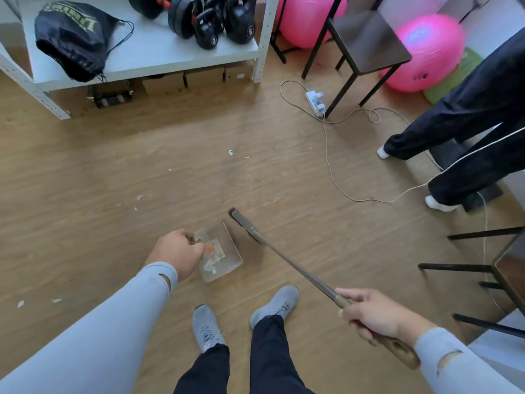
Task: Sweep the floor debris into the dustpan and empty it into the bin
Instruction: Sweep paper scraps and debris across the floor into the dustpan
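Head view: the clear dustpan [224,257] sits on the wooden floor [284,172] by the feet, paper scraps inside. Its handle is gripped by the left hand [179,253]. The right hand [372,315] clasps the broom [284,257], bristle head beside the pan's mouth. White debris [230,152] lies scattered further out. Kettlebells [224,21] on the shelf read 2 and 6.

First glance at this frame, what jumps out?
Low in the middle, the left hand holds a clear dustpan on the wood floor while the right hand grips a long broom, its head at the pan's open edge. Two bright pink exercise balls glow at the top right, and white paper scraps dot the floor beyond the pan.
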